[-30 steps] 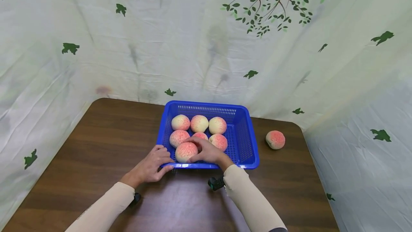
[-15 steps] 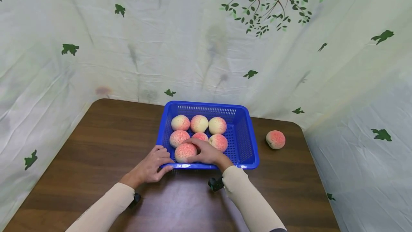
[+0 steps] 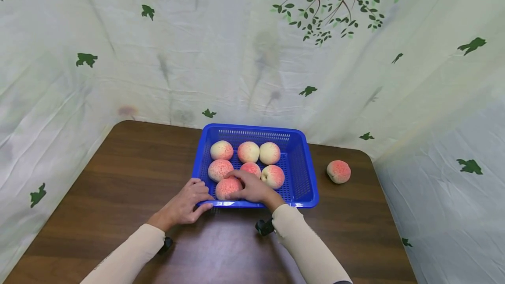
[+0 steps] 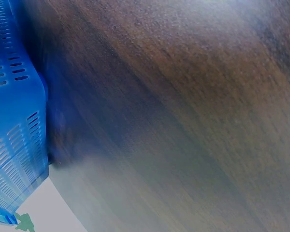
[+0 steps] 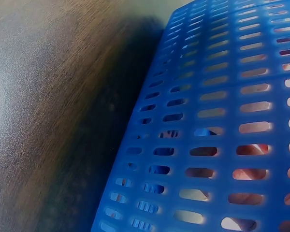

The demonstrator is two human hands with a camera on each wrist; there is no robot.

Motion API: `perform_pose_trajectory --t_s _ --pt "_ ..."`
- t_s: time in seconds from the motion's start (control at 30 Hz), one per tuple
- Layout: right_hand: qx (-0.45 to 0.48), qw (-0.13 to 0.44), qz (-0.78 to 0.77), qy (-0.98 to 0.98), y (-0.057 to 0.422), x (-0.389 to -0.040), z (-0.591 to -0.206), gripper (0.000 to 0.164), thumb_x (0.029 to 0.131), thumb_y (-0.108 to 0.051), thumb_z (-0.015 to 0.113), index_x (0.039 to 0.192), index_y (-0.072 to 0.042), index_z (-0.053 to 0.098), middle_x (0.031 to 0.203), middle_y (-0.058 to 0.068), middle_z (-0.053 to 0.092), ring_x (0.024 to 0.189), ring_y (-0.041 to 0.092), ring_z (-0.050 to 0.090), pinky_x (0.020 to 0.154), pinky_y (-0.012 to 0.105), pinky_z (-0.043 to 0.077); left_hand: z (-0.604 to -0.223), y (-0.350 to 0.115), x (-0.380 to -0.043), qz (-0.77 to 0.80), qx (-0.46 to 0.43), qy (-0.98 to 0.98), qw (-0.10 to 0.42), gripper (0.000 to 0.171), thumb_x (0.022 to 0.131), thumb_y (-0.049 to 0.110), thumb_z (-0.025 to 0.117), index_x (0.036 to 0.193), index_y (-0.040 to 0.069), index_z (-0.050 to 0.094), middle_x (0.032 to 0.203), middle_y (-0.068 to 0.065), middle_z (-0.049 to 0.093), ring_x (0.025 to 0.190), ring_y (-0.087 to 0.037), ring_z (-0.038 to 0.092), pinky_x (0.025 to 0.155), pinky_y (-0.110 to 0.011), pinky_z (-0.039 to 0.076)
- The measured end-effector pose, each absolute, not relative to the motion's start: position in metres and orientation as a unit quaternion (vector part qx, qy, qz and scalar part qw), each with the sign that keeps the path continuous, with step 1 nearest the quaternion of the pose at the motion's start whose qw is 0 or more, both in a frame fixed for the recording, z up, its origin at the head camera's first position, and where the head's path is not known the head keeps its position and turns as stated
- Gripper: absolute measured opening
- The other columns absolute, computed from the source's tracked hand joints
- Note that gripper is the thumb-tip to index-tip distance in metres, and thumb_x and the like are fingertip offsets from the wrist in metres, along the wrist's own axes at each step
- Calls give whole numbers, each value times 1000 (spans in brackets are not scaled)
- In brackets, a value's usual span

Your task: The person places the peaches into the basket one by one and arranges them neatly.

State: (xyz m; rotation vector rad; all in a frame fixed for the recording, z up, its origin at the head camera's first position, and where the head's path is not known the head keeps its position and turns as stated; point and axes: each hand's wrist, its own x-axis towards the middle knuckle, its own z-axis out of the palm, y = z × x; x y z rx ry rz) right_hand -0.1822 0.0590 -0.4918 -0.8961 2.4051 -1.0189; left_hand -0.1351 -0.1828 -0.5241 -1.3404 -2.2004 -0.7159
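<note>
In the head view a blue slotted plastic basket (image 3: 311, 174) stands on the table with several peaches inside, three of them along its far side. My left hand (image 3: 184, 203) grips the basket's near left corner, thumb on the front rim. Reaching over that rim, my right hand (image 3: 254, 187) holds a pinkish peach (image 3: 227, 187) in the near left part of the basket. Beside the right fingers sit a red-topped peach (image 3: 250, 169) and a paler peach (image 3: 273, 176). The wrist views show only the slotted outside of the basket (image 4: 14, 101); both hands are out of sight there.
One more peach (image 3: 338, 172) lies on the brown wooden table (image 3: 118, 179), right of the basket. A whitish cloth (image 3: 236, 56) with printed leaves hangs behind the table and along its sides. The basket's far rim is close to the table's back edge.
Several peaches in the middle of the basket have shifted slightly right, and the nearest pale one has rolled. The peach in my right hand sits slightly lower. My left hand stays put.
</note>
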Motion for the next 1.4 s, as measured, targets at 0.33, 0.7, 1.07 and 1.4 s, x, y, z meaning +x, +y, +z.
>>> perform_pose_trajectory --t_s 0.33,0.7,1.07,1.4 --pt "-334 177 -344 860 60 -183 -494 43 80 -21 77 116 -13 56 114 0 59 103 10 54 94 29 42 -523 -183 -133 -256 -477 -811 219 29 96 31 54 81 14 71 70 8 52 71 -11 44 79 -37 35" --pt "-331 132 -403 843 64 -183 -493 42 79 -23 80 115 -8 65 111 3 65 106 18 59 95 31 43 -521 -183 -133 -258 -479 -810 219 28 96 31 53 80 14 70 70 8 51 71 -11 44 79 -38 35" --pt "-244 112 -568 778 90 -179 -474 38 84 -1 71 118 10 57 116 32 58 109 47 56 96 54 42 -523 -183 -134 -256 -483 -806 228 30 96 31 53 79 13 69 70 8 50 70 -12 44 78 -37 35" --pt "-158 29 -622 766 149 -182 -446 35 87 4 65 118 16 53 120 34 55 116 49 52 95 42 46 -522 -184 -133 -245 -472 -821 209 15 87 25 64 81 14 71 71 7 53 72 -11 44 81 -37 35"
